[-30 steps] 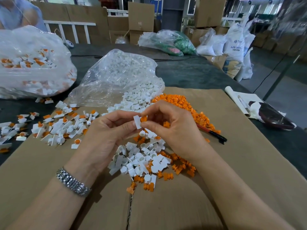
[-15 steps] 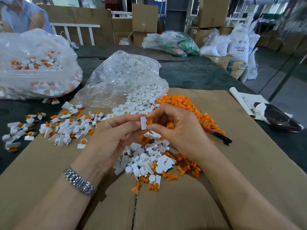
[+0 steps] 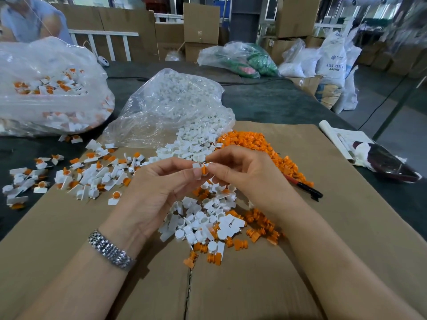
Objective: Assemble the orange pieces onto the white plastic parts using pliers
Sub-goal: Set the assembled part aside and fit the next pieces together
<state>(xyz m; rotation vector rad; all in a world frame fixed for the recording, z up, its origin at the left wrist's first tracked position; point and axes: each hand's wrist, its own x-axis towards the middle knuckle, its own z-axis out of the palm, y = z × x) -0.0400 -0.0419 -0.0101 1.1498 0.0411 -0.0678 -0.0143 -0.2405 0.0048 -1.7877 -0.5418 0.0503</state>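
My left hand [image 3: 159, 192] pinches a small white plastic part [image 3: 196, 166] between thumb and forefinger. My right hand [image 3: 247, 174] pinches an orange piece [image 3: 204, 170] that sits against that white part. Both hands hover above a mixed heap of loose white parts [image 3: 203, 218] and orange pieces [image 3: 258, 225] on the cardboard [image 3: 231, 285]. A larger pile of orange pieces [image 3: 256, 142] lies behind my right hand. Pliers with a red and black handle [image 3: 305, 187] lie on the cardboard right of my right hand, partly hidden by it.
An open clear bag of white parts [image 3: 171, 107] lies behind the hands. Assembled white-and-orange parts [image 3: 87, 174] are scattered at the left, with a bag of more [image 3: 50, 88] beyond. Papers and a dark object [image 3: 379, 160] sit at the right edge. Another person [image 3: 32, 17] is at the far left.
The orange piece has closed in on the white part and now sits against it. Both hands stay at about the same spot above the heap.
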